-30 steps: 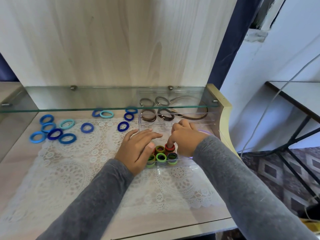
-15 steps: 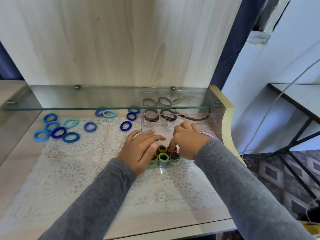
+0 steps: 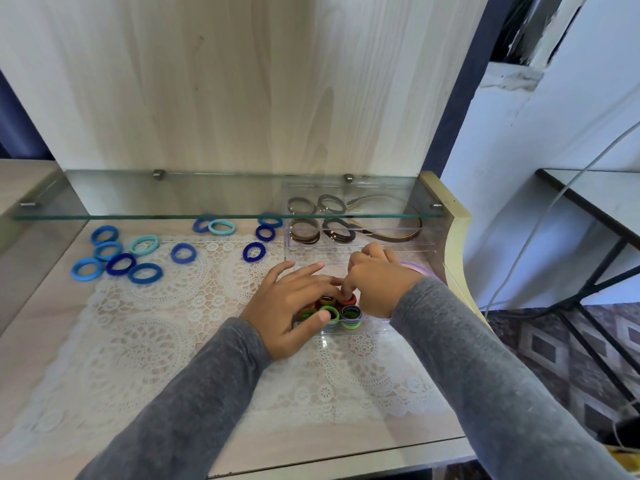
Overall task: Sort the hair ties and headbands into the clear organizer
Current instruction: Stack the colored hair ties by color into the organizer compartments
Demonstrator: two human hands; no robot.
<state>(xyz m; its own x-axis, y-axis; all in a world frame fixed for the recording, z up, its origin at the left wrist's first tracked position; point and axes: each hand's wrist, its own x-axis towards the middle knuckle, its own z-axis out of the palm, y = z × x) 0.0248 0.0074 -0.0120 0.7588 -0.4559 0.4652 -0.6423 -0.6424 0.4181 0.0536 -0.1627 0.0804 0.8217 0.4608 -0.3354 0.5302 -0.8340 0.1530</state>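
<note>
The clear organizer (image 3: 377, 328) stands at the right of the desk. Its near compartment holds upright stacks of coloured hair ties: green (image 3: 333, 312), dark (image 3: 352, 314) and a red hair tie (image 3: 349, 301) on top. My left hand (image 3: 291, 303) lies spread over the left stacks, thumb against the green one. My right hand (image 3: 377, 285) is curled, its fingertips pinched down on the red hair tie. Brown and black ties (image 3: 304, 233) and a brown headband (image 3: 398, 234) lie in the far compartments. Several blue hair ties (image 3: 117, 263) are loose at the left, one dark blue tie (image 3: 254, 251) closer.
A glass shelf (image 3: 207, 202) overhangs the back of the desk and the organizer's far end. A white lace mat (image 3: 156, 323) covers the desktop. A pink-purple band (image 3: 414, 266) shows behind my right wrist. The desk's raised side edge (image 3: 453, 237) is at the right; a cable (image 3: 540, 230) hangs beyond it.
Both hands stay over the near compartment. My left fingers have slid a little further right across the stacks, towards my right fingertips; the view has shifted slightly.
</note>
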